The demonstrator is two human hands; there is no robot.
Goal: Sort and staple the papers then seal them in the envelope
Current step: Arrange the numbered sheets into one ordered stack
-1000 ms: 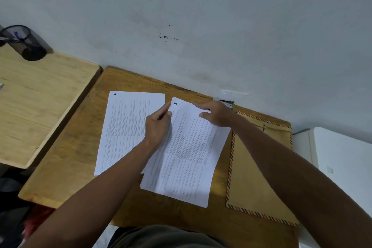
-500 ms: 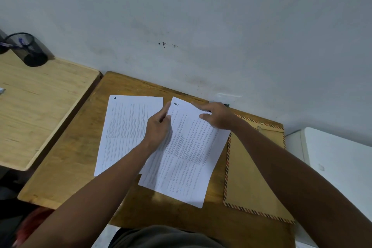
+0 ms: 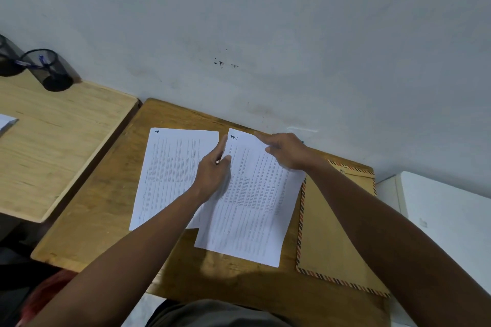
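Against a scuffed pale wall, the left hand pinches the tilted printed sheet near its top-left edge while the right hand, fingers extended, presses its top. Light and floppy, it overlaps a second sheet on the wooden desk, beside the envelope; edges look like the best hold.

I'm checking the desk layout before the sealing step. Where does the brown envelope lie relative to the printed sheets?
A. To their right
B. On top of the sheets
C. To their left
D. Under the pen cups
A: the envelope lies flat on the desk to the right of the sheets, beneath the right forearm.
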